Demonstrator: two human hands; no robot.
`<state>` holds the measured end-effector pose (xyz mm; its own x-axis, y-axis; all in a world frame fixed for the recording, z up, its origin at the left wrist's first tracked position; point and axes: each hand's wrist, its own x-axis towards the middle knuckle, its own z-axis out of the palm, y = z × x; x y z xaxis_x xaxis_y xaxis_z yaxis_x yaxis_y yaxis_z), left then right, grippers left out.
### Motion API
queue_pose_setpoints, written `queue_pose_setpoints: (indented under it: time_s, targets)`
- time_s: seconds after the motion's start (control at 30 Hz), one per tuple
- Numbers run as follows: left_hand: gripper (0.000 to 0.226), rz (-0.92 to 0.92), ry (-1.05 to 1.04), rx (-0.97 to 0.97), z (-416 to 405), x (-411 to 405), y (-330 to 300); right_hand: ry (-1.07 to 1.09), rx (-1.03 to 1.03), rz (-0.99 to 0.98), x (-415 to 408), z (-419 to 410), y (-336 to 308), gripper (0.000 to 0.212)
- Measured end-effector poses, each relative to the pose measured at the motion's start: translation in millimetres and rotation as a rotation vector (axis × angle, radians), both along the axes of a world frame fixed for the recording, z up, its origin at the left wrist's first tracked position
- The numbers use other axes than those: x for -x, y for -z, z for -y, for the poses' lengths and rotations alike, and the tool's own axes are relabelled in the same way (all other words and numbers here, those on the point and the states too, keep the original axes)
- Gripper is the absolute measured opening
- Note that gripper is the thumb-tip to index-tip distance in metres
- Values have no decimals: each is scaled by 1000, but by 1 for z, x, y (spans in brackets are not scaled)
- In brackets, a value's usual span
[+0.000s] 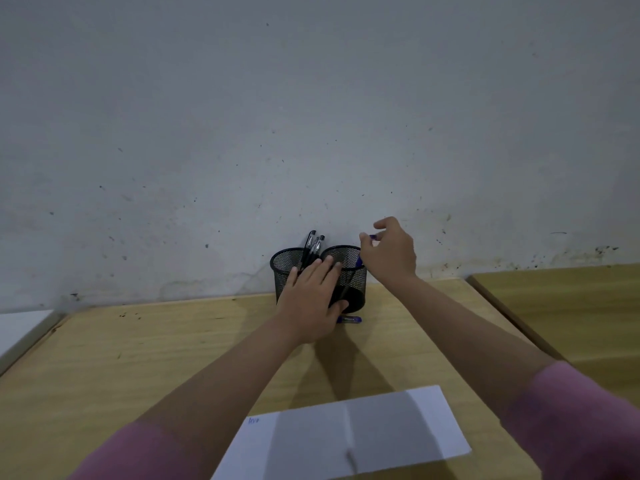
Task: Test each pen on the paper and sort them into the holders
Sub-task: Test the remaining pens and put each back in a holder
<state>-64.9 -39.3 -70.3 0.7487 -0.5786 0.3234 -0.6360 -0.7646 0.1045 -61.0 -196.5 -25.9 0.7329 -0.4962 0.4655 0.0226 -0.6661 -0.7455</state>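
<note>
**Blue pen going into the right-hand holder**

While the right hand (389, 252) pinches a blue pen (360, 260) by its top, the pen stands nearly upright at the rim of the right mesh holder (351, 289), directly beneath the fingers. The left hand (311, 299) lies flat, fingers straight, against both holders' fronts. The left mesh holder (285, 271) contains black pens (313, 247). Another blue pen (349, 319) lies sideways on the surface (138, 358), nearest the left hand. The paper (346, 434) sits close to the viewer.

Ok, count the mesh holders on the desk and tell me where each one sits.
2. The left mesh holder stands by the wall with black pens in it; the right mesh holder touches it, partly behind the left hand. None seems hidden.
</note>
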Motion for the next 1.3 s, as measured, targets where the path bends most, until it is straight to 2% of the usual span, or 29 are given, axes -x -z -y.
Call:
queue_pose_setpoints:
  time_s: [0.13, 0.27, 0.33, 0.4, 0.53, 0.63, 0.9, 1.03, 1.1, 1.17, 1.3]
  targets:
    - [67, -38, 8, 60, -10, 6, -3, 62, 151, 56, 13, 0, 5, 25]
    - [80, -30, -1, 91, -45, 24, 1, -79, 262, 63, 33, -7, 12, 11]
    - [87, -45, -25, 100, -71, 34, 9, -197, 303, 1, 42, -13, 21, 12]
    - [88, -90, -81, 98, -98, 44, 19, -294, 360, -141, 49, -21, 32, 17]
    - [61, -274, -220, 41, -148, 60, 36, -349, 556, -395, 54, -34, 58, 30]
    - [54, -330, -283, 86, -173, 73, 47, -320, 681, -509, 52, -40, 69, 32]
    - [51, -323, -296, 157, -180, 75, 55, -283, 743, -544, 42, -46, 75, 26]
    - [53, -361, -294, 166, -182, 77, 51, -352, 587, -465, 55, -53, 64, 15]
    - [56, -386, -283, 244, -183, 81, 48, -417, 382, -375, 67, -60, 56, 5]
    - [52, -387, -286, 361, -181, 88, 43, -474, 146, -304, 81, -70, 45, 7]
    - [43, -232, -237, 513, -164, 108, 26, -545, -298, -200, 110, -94, 25, 10]
